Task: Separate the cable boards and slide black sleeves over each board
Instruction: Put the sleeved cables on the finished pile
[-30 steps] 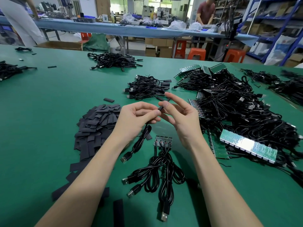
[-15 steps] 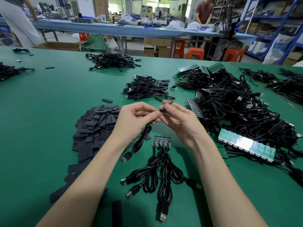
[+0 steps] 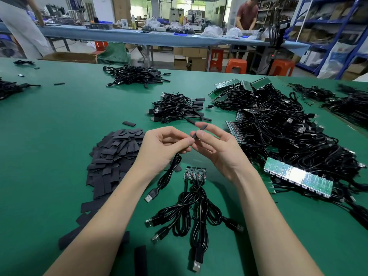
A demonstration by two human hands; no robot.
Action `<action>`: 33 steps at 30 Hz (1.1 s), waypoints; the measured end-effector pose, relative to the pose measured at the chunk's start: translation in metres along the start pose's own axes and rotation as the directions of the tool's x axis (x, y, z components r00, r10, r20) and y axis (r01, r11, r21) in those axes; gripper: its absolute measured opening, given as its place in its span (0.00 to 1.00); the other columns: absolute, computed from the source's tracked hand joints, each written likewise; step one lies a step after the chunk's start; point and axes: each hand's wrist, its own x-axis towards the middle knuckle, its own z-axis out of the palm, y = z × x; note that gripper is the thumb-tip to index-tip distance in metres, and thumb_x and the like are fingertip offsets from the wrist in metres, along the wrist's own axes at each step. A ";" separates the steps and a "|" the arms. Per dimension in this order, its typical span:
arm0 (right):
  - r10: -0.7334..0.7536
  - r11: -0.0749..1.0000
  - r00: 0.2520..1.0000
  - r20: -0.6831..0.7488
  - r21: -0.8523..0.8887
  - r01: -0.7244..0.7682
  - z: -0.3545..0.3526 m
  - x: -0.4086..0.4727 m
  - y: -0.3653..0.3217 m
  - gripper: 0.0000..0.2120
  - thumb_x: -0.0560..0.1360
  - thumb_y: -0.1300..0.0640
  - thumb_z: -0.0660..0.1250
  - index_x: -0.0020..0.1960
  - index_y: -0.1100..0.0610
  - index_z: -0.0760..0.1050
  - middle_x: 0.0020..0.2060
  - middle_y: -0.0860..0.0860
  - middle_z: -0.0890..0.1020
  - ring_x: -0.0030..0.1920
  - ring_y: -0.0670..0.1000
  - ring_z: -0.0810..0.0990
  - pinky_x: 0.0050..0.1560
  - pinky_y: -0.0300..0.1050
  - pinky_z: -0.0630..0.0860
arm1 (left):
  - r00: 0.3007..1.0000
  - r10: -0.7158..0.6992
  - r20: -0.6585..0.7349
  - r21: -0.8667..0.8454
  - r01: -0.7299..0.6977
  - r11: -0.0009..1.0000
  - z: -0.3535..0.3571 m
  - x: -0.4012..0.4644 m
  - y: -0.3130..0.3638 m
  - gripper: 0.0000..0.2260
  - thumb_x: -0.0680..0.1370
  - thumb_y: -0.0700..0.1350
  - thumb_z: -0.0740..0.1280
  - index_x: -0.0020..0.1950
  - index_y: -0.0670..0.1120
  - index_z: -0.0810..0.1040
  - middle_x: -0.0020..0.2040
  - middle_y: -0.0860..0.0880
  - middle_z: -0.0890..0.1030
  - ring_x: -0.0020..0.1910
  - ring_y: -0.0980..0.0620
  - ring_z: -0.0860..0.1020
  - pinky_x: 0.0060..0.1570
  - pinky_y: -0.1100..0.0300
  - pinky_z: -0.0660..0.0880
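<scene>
Green table [image 3: 49, 156]: left hand [image 3: 161, 150] pinches cable [image 3: 169, 176], right hand [image 3: 217, 148] pinches black sleeve [image 3: 200, 130] (hands touching).

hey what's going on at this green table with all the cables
A person is fitting a black sleeve onto the end of a cable. The right hand pinches the sleeve, while the left hand holds the cable end against it; the cable's USB plug trails onto the green table. Below the hands lies a small strip of joined boards with cables attached. A pile of sleeves sits to the left, and finished cables are heaped beyond.
</scene>
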 end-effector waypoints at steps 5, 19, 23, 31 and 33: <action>-0.161 0.985 0.986 -0.040 -0.071 0.157 0.010 0.000 0.004 0.16 0.73 0.65 0.74 0.58 0.53 0.82 0.45 0.60 0.86 0.44 0.52 0.85 0.51 0.46 0.82 | 0.999 -0.017 -0.044 -0.038 0.016 0.999 -0.001 0.000 -0.001 0.03 0.72 0.38 0.77 0.41 0.45 0.86 0.38 0.41 0.86 0.36 0.50 0.85 0.41 0.63 0.80; -0.179 0.984 0.979 -0.101 -0.033 0.176 0.015 -0.002 0.002 0.18 0.66 0.58 0.77 0.56 0.54 0.83 0.44 0.58 0.86 0.43 0.52 0.84 0.49 0.43 0.81 | 0.999 -0.029 -0.025 -0.052 0.028 0.998 0.001 0.000 -0.001 0.03 0.73 0.39 0.77 0.42 0.45 0.86 0.38 0.43 0.86 0.36 0.51 0.84 0.40 0.64 0.80; -0.176 0.984 0.978 -0.110 -0.021 0.175 0.016 -0.001 0.004 0.16 0.65 0.58 0.77 0.52 0.53 0.85 0.44 0.57 0.86 0.44 0.52 0.84 0.47 0.42 0.81 | 0.999 -0.029 -0.037 -0.052 0.027 0.998 0.000 0.000 -0.002 0.03 0.72 0.40 0.78 0.41 0.47 0.86 0.38 0.43 0.86 0.36 0.51 0.84 0.41 0.64 0.80; -0.163 0.987 0.978 -0.126 -0.007 0.164 0.013 0.001 0.005 0.14 0.69 0.60 0.77 0.54 0.54 0.85 0.45 0.57 0.86 0.45 0.52 0.84 0.47 0.42 0.81 | 0.999 -0.024 -0.036 0.008 0.024 1.000 0.001 0.003 -0.004 0.03 0.73 0.40 0.78 0.43 0.47 0.86 0.40 0.45 0.87 0.39 0.51 0.85 0.45 0.62 0.80; -0.161 0.985 0.972 -0.174 0.035 0.169 0.011 0.003 0.004 0.15 0.73 0.63 0.74 0.58 0.54 0.82 0.45 0.57 0.86 0.44 0.51 0.85 0.46 0.41 0.81 | 0.999 -0.043 -0.032 0.096 0.046 0.994 -0.001 0.004 -0.005 0.05 0.72 0.41 0.79 0.45 0.47 0.85 0.42 0.48 0.87 0.42 0.54 0.84 0.48 0.65 0.79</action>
